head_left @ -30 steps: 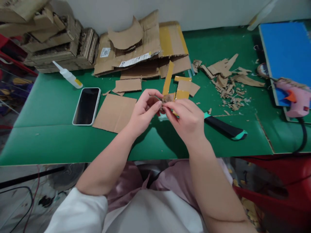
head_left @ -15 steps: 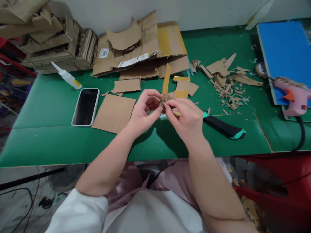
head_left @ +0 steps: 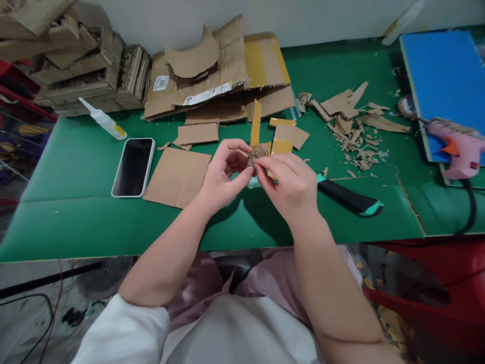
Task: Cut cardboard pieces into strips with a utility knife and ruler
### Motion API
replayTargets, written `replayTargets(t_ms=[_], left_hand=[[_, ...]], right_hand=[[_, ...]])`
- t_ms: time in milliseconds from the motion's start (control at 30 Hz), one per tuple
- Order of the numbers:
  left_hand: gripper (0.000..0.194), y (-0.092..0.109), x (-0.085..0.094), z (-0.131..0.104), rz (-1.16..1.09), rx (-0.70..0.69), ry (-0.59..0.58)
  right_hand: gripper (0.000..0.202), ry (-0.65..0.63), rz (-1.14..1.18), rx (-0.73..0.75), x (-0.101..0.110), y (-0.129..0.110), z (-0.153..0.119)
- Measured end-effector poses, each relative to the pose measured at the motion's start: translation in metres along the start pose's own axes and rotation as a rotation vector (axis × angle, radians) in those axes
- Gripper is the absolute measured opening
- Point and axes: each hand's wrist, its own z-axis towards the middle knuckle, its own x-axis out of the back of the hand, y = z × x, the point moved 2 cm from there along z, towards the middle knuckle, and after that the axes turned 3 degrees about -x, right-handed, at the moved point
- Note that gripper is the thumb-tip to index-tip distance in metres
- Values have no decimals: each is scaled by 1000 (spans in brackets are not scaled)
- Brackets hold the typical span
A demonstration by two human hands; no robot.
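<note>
Between my two hands is a small piece of cardboard [head_left: 259,151] with a torn, ridged edge and a strip of yellow tape [head_left: 256,121] standing up from it. My left hand [head_left: 227,174] pinches it from the left, fingers curled and thumb below. With fingertips pressed together, my right hand [head_left: 291,184] grips its near edge; the fingers hide part of the piece. Just beyond lie taped cardboard scraps [head_left: 286,135]. A flat cardboard square [head_left: 180,177] rests left of my left hand. Right of my right hand lies a black and green handle [head_left: 348,197], its far end hidden.
A phone [head_left: 133,167] and a glue bottle [head_left: 104,120] lie on the left. Cardboard stacks [head_left: 83,71] and a flattened box [head_left: 212,65] stand at the back. Torn scraps [head_left: 356,136] spread at the right, near a pink glue gun [head_left: 454,146] and a blue board [head_left: 447,86].
The cardboard piece has turned slightly in my fingers, and its tape strip has shifted a little left. My right fingertips have moved slightly left.
</note>
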Motion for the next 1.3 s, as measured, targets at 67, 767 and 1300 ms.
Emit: replayTargets(t_ms=[67, 767, 1300], left_hand=[[23, 1, 0, 0, 2, -7, -5], [26, 5, 0, 3, 37, -26, 26], [23, 3, 2, 2, 44, -29, 8]], right_hand=[[10, 14, -16, -3, -1, 0, 0], [9, 12, 72, -88, -6, 3, -1], [10, -68, 179, -157, -2, 4, 0]])
